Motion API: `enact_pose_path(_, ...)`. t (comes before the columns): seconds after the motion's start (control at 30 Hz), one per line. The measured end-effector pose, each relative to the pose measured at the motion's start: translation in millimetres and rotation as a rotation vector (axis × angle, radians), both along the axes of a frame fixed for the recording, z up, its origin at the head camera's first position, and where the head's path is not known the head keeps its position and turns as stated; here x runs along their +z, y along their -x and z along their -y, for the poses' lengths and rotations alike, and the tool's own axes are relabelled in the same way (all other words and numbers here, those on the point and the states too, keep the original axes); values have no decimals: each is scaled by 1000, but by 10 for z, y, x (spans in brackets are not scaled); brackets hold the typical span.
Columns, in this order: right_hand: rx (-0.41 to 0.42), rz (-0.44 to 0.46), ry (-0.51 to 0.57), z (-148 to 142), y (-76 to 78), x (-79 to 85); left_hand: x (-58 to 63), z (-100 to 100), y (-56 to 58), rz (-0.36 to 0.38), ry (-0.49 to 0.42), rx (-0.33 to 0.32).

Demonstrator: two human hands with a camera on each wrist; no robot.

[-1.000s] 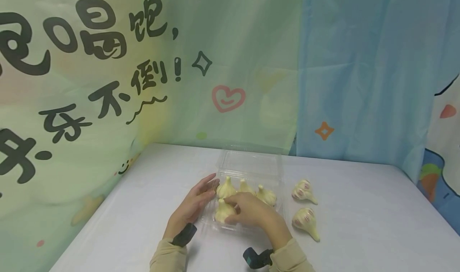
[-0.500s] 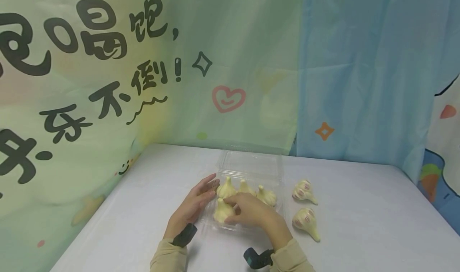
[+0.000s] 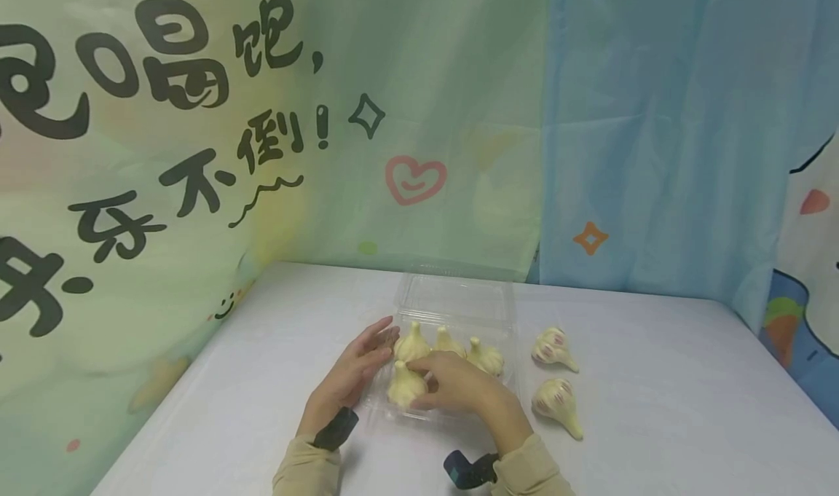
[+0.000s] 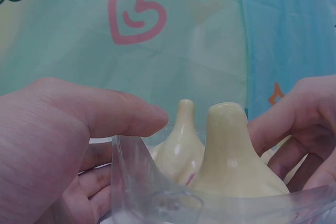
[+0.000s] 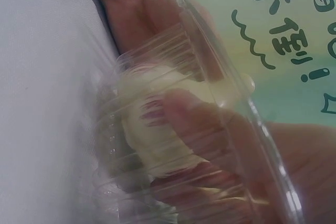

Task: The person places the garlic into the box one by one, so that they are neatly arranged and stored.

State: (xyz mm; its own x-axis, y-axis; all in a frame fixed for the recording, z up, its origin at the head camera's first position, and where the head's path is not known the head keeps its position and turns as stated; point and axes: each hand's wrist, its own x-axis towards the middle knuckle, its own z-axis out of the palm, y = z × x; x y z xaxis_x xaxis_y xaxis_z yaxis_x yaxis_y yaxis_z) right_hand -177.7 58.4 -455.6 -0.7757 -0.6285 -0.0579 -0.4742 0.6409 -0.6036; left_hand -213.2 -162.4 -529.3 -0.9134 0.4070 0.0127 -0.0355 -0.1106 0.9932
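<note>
A clear plastic box [image 3: 452, 414] with its lid [image 3: 459, 297] folded back stands on the white table. Inside are several garlic bulbs, among them one at the back left [image 3: 411, 344] and one at the right [image 3: 485, 357]. My right hand [image 3: 459, 384] reaches into the box and holds the front-left garlic bulb [image 3: 405, 387] by its right side, thumb against it. That bulb stands stem up; its purple streaks show through the plastic in the right wrist view. My left hand [image 3: 350, 372] rests along the box's left side, thumb near the rim in the left wrist view.
Two more garlic bulbs lie on their sides on the table right of the box, one farther back [image 3: 553, 348] and one nearer [image 3: 557, 405]. A printed cloth backdrop [image 3: 419, 117] hangs behind and left of the table [image 3: 655, 394].
The front-left garlic bulb has shifted slightly left inside the box, with the fingers of my right hand on it. My left hand has stayed in place.
</note>
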Motion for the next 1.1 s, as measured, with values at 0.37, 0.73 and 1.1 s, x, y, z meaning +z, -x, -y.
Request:
enact_pose_path(0.37, -7, 19, 17, -2, 3, 4, 8, -3, -3, -8, 4, 1)
enact_pose_path(0.73, -24, 20, 8, -14, 5, 43, -10, 2, -3, -4, -5, -3)
enact_pose_path(1.1, 1, -7, 42, -64, 11, 116, -11, 3, -2, 1, -15, -6)
